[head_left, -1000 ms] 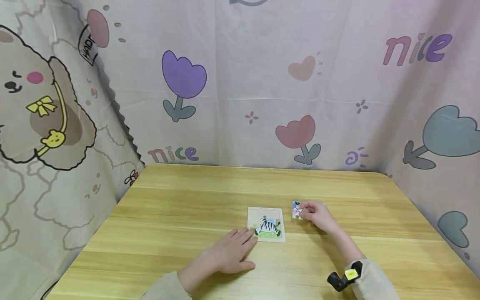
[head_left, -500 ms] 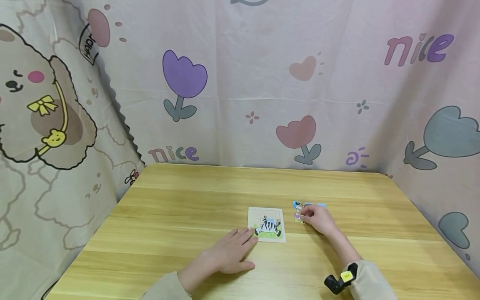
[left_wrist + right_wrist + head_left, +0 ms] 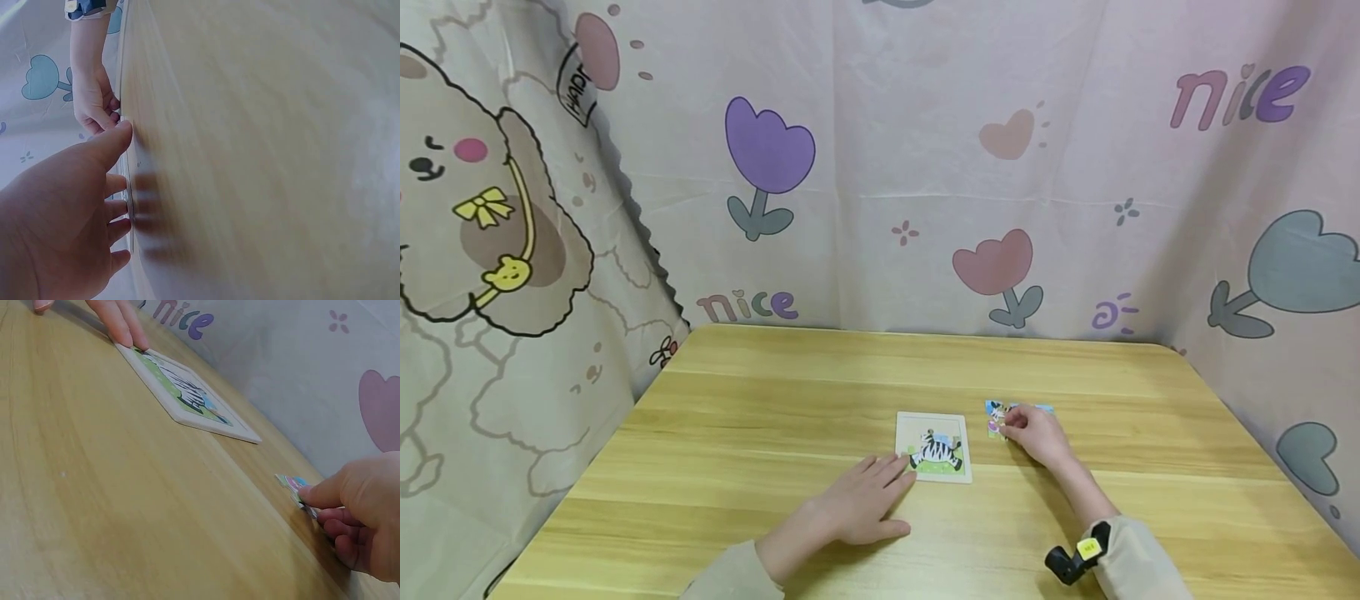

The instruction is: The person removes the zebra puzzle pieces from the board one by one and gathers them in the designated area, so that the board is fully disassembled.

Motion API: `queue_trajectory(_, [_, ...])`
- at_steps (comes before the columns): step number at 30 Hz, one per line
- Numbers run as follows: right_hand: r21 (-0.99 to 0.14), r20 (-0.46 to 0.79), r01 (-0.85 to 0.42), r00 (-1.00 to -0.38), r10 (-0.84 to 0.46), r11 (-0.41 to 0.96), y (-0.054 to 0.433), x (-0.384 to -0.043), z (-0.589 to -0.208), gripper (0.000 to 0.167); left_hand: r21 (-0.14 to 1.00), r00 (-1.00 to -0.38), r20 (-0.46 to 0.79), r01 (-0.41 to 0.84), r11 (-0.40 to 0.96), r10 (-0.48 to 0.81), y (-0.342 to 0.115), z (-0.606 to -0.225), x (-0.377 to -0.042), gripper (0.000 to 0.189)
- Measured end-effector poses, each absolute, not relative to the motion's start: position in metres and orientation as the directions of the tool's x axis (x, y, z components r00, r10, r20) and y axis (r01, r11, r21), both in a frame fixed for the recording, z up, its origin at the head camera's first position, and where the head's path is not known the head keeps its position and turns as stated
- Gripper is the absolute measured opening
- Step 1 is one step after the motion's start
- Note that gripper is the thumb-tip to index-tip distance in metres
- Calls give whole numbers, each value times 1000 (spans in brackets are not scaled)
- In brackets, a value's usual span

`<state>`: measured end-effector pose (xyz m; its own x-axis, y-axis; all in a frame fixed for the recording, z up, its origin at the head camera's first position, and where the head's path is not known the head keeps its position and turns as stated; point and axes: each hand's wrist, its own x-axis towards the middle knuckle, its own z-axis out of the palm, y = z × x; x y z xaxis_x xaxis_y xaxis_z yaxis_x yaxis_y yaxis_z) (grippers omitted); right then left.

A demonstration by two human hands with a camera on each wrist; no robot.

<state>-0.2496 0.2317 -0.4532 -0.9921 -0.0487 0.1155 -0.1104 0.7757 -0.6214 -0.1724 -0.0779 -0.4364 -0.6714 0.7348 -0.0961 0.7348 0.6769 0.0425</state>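
A square jigsaw puzzle board (image 3: 933, 447) with a pale frame lies on the table, its lower part filled with a zebra's body and green grass. My left hand (image 3: 861, 502) lies flat with its fingers spread, the fingertips resting on the board's left lower edge. Right of the board, my right hand (image 3: 1037, 435) pinches a small puzzle piece (image 3: 294, 482) with pink and green print between thumb and fingers. Just beyond it are other puzzle pieces (image 3: 995, 408) showing a zebra's head and blue sky, partly hidden by the right hand.
All of this lies on a wood-grain table (image 3: 760, 417). A printed curtain (image 3: 880, 167) hangs behind its far edge and along the sides. A black device with a yellow label (image 3: 1077, 560) is strapped at the right wrist.
My right hand has drawn the pinched puzzle piece a little nearer to me, uncovering more of the pieces beyond, then shifted slightly back. My left hand has stayed on the board.
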Motion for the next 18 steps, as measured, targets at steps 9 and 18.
queue_trajectory(9, [-679,141,-129,-989,-44,723,235,-248,-448,12,40,-666,-94,740,672,740,-78,-436,-173,70])
queue_trajectory(18, [-739,130,-129,-990,-48,661,222,-248,-435,22,44,-667,-99,739,673,739,-78,-434,-173,70])
